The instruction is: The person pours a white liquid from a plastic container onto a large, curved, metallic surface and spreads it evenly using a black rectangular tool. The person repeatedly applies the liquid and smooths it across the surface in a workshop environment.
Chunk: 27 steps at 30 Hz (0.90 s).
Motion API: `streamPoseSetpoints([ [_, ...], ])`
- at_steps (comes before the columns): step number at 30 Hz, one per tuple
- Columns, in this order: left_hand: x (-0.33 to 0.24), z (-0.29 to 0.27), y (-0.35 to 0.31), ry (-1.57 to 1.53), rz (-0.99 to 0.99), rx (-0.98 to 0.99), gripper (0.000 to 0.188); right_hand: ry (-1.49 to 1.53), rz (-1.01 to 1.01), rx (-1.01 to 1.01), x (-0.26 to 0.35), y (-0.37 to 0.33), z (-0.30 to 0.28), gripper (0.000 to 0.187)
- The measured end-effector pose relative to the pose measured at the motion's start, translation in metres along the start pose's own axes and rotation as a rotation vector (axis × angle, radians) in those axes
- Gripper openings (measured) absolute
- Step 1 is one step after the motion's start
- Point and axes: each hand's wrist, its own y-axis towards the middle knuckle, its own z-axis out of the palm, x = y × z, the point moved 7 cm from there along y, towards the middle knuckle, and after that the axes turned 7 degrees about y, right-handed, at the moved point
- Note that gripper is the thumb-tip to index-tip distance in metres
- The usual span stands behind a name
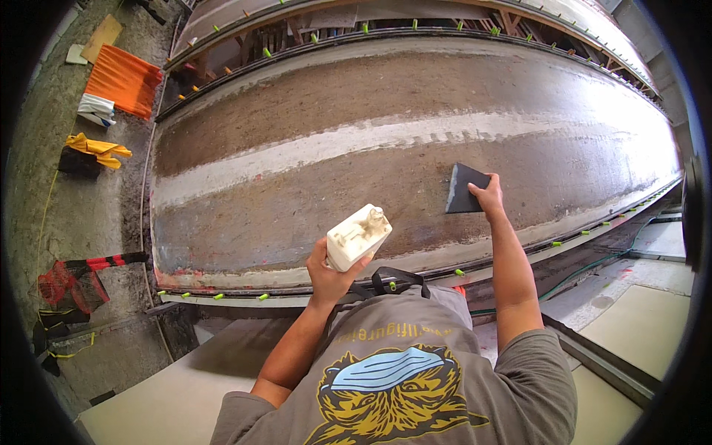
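Observation:
My left hand [330, 276] is wrapped round a dirty white plastic jug [360, 236], held tilted near the table's front edge. Stains mark its upper side, and the cap area is hard to make out. My right hand [487, 196] grips a dark, flat, four-sided sheet [466, 189] with a pale left edge, perhaps a spreader. The sheet is over the long brown table surface [319, 182]; whether it touches cannot be told. A whitish band [297, 154] runs lengthwise across that surface, which looks wet and shiny at the right.
Small green clips [460, 272] line the table's near and far rims. On the floor at left lie an orange cloth [119, 81], yellow gloves [96, 148] and red-black netting [78, 285]. Another long table [245, 18] stands behind. A green hose [571, 280] runs at the right.

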Motion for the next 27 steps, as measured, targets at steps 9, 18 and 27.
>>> streamPoseSetpoints([
  [9, -0.005, -0.027, -0.005, 0.029, 0.071, -0.073, 0.057, -0.138, -0.006, -0.089, 0.018, 0.001, -0.02, 0.066],
  [18, -0.017, -0.022, -0.003, 0.002, 0.03, -0.173, 0.058, -0.058, -0.001, 0.044, 0.006, 0.023, -0.022, 0.066],
  [27, -0.036, -0.008, 0.005, 0.03, 0.035, -0.183, 0.057, -0.116, 0.011, 0.088, 0.015, 0.016, -0.023, 0.064],
])
